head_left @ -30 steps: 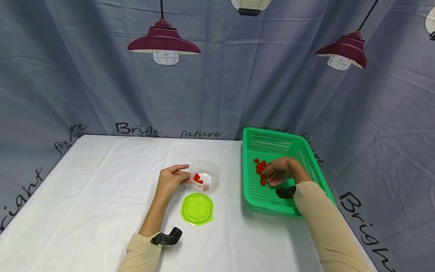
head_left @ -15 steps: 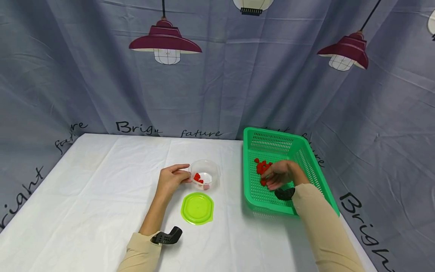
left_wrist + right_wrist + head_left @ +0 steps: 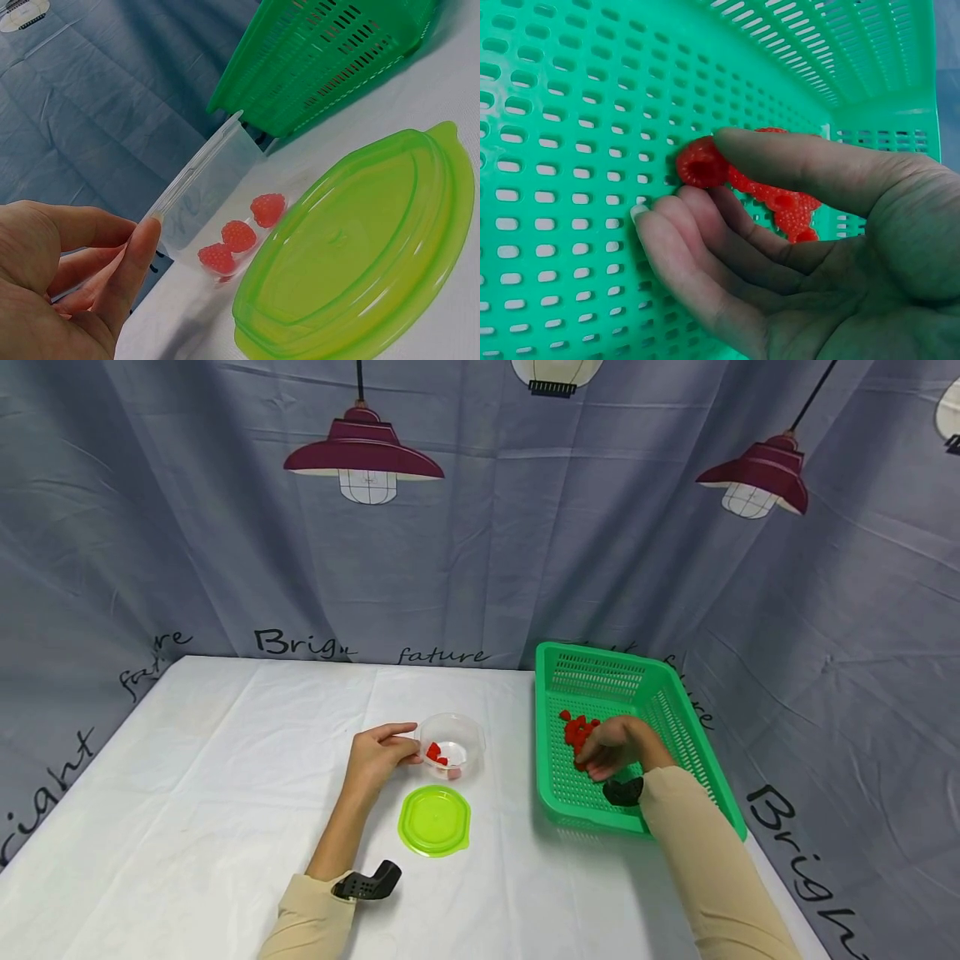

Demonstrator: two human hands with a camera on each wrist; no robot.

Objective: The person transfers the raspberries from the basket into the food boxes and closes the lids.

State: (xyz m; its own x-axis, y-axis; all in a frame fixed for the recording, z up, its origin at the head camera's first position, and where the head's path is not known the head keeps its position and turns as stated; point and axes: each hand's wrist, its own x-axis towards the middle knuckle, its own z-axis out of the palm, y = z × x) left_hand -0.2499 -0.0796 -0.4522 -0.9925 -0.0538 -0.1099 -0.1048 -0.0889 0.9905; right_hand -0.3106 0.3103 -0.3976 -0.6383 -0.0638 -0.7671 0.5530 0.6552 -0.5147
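Note:
At the left side of a clear round plastic tub [image 3: 467,739], my left hand [image 3: 378,758] pinches the rim between thumb and fingers. Inside the tub lie three raspberries [image 3: 238,235], seen best in the left wrist view. My right hand [image 3: 613,747] is down in a green perforated basket [image 3: 551,777]. Its thumb and fingertips close about one hollow red raspberry [image 3: 703,163], low over the basket floor. More raspberries [image 3: 576,727] are heaped beside that hand, partly hidden behind the thumb in the right wrist view.
A lime-green lid [image 3: 435,821] lies on the white tablecloth [image 3: 210,810] just in front of the tub. A grey curtain [image 3: 480,552] printed with lamps hangs behind the table. Dark wrist cameras sit at both sleeves.
Within the basket my right hand has moved slightly left and down, its fingers drawing in at the nearest raspberry. My left hand, the tub and the lid have stayed put.

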